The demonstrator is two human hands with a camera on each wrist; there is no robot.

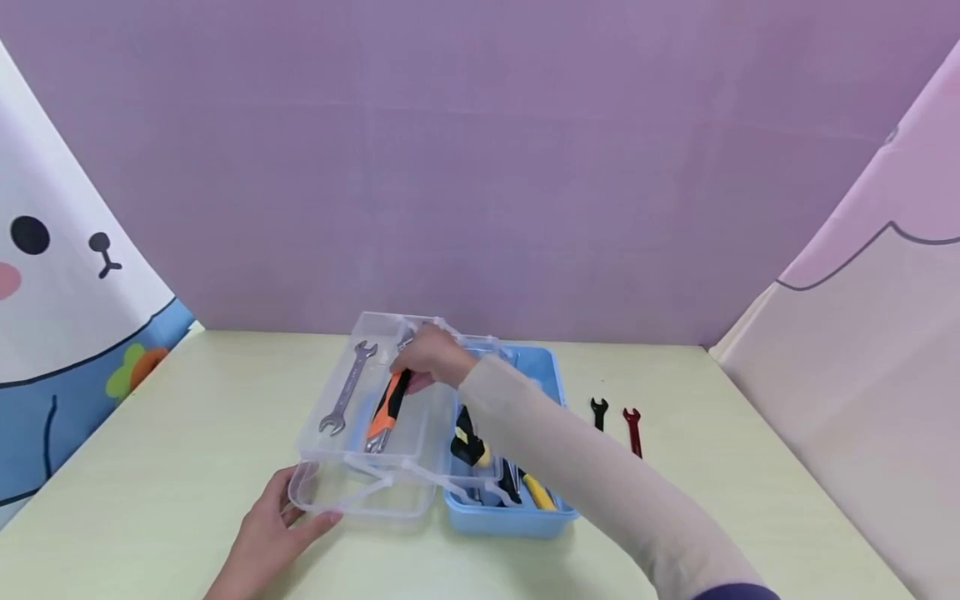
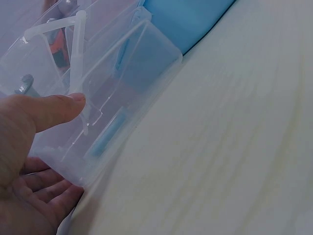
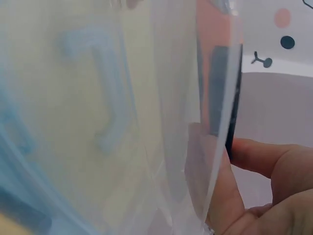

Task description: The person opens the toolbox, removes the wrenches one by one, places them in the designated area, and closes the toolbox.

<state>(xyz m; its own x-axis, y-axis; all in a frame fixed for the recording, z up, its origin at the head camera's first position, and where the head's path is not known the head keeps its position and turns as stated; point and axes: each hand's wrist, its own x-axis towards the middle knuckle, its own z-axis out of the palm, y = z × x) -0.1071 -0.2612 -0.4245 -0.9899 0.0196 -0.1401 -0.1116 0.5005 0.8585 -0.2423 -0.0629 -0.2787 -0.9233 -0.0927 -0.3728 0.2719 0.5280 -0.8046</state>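
My right hand (image 1: 433, 357) pinches the end of an orange-and-black-handled tool (image 1: 388, 407) with a metal tip, over the clear upper tray (image 1: 408, 421). In the right wrist view, thumb and finger meet at the dark handle end (image 3: 234, 129), partly seen through clear plastic. Beside the tool in the tray lies a silver open-end wrench (image 1: 349, 390). My left hand (image 1: 266, 533) grips the near left corner of the clear lid (image 1: 405, 500); its thumb lies along the rim, the other fingers at the outer wall and underneath.
A blue toolbox base (image 1: 510, 521) stands right of the lid, holding a yellow-handled tool (image 1: 538, 492) and a black-and-yellow tool (image 1: 467, 442). Farther right on the table lie a black wrench (image 1: 599, 413) and a red wrench (image 1: 633, 432), both partly behind the right sleeve. A purple backdrop rises behind.
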